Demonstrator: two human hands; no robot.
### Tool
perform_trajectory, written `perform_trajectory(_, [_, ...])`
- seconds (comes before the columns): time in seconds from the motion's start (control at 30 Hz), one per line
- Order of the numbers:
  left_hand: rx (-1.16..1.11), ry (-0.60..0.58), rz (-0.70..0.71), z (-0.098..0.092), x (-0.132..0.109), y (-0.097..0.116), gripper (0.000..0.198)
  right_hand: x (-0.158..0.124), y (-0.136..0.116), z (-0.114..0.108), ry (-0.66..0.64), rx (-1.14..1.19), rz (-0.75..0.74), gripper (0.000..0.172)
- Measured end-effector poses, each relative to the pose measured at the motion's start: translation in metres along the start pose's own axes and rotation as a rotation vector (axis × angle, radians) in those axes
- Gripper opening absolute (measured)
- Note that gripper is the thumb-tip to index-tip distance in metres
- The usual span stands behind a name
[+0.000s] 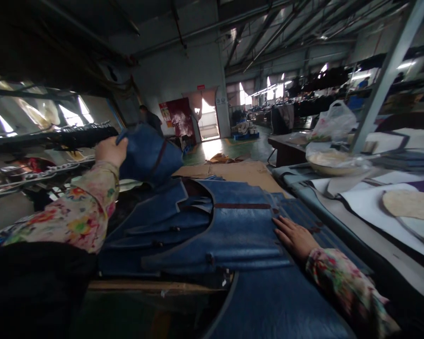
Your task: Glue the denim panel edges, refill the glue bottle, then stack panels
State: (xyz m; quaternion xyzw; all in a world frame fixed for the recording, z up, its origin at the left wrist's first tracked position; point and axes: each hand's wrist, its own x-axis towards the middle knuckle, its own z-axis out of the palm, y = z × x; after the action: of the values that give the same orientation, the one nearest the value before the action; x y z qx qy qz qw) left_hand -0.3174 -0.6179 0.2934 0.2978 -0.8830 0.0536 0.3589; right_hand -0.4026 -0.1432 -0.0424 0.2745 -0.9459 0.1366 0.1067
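Observation:
My left hand (110,150) is raised at the upper left and grips the edge of a blue cut piece of leather-like material (149,154), lifting it off the pile. My right hand (294,235) lies flat, fingers stretched out, on the top blue panel (240,230) of a stack of similar blue pieces (151,235) on the table. A thin dark red strip (242,205) runs across the top panel. Both forearms wear floral sleeves.
Brown cardboard (247,173) lies behind the stack. To the right a long bench (367,235) holds white and tan pieces, a bowl-like bundle (334,162) and a plastic bag (334,121). A metal post (388,75) rises at right. Racks (45,141) line the left. A person (149,117) stands far back.

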Motion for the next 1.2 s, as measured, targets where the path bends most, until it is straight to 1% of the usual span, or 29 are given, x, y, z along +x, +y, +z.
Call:
perform_trajectory(0.07, [-0.021,0.07,0.046,-0.009,-0.001,0.03,0.049,0.0,-0.002,-0.003,-0.003,0.013,0.01,0.049])
perform_trajectory(0.1, [-0.037,0.103,0.093,-0.014,-0.004,0.048,0.049,-0.001,-0.004,-0.004,-0.004,0.019,0.016,0.049])
perform_trajectory(0.13, [-0.047,0.12,0.17,-0.019,-0.011,0.066,0.048,-0.001,-0.005,-0.005,-0.005,0.022,0.02,0.049])
perform_trajectory(0.17, [-0.053,0.127,0.27,-0.023,-0.022,0.085,0.047,-0.001,-0.006,-0.006,-0.007,0.022,0.023,0.048])
perform_trajectory(0.2, [-0.047,0.12,0.421,-0.025,-0.037,0.103,0.044,-0.001,-0.007,-0.008,-0.011,0.021,0.023,0.048])
perform_trajectory(0.23, [-0.006,0.058,0.609,-0.024,-0.057,0.12,0.041,-0.001,-0.008,-0.009,-0.015,0.019,0.02,0.048])
perform_trajectory(0.27, [0.003,-0.006,0.725,-0.021,-0.081,0.136,0.037,-0.001,-0.009,-0.011,-0.022,0.016,0.018,0.048])
perform_trajectory(0.33, [0.011,-0.157,0.945,-0.005,-0.137,0.161,0.031,-0.001,-0.011,-0.015,-0.04,0.009,0.017,0.048])
perform_trajectory(0.37, [0.015,-0.241,1.051,0.007,-0.166,0.169,0.028,-0.001,-0.012,-0.017,-0.05,0.006,0.02,0.048])
perform_trajectory(0.43, [0.021,-0.371,1.185,0.032,-0.218,0.178,0.025,-0.001,-0.014,-0.02,-0.07,0.002,0.031,0.048])
perform_trajectory(0.47, [0.023,-0.42,1.235,0.043,-0.237,0.18,0.024,-0.001,-0.015,-0.021,-0.078,0.002,0.037,0.048])
perform_trajectory(0.5, [0.025,-0.458,1.274,0.052,-0.251,0.18,0.023,-0.001,-0.015,-0.022,-0.085,0.001,0.042,0.049])
perform_trajectory(0.53, [0.025,-0.486,1.304,0.058,-0.261,0.179,0.024,-0.001,-0.016,-0.023,-0.091,0.001,0.046,0.049])
perform_trajectory(0.6, [0.027,-0.519,1.338,0.062,-0.268,0.176,0.025,-0.001,-0.016,-0.022,-0.093,0.007,0.051,0.049])
perform_trajectory(0.8, [0.035,-0.559,1.34,0.053,-0.268,0.175,0.03,-0.001,-0.015,-0.021,-0.085,0.035,0.074,0.048])
perform_trajectory(0.93, [0.002,-0.588,1.32,0.056,-0.276,0.176,0.033,-0.001,-0.016,-0.023,-0.1,0.03,0.072,0.049])
perform_trajectory(1.0, [-0.024,-0.602,1.278,0.059,-0.275,0.175,0.033,-0.001,-0.017,-0.024,-0.11,0.023,0.067,0.049])
perform_trajectory(1.13, [-0.089,-0.636,1.132,0.065,-0.266,0.167,0.031,0.0,-0.017,-0.026,-0.118,0.028,0.076,0.05])
perform_trajectory(1.2, [-0.117,-0.656,1.086,0.068,-0.264,0.164,0.033,0.0,-0.018,-0.027,-0.121,0.035,0.075,0.05])
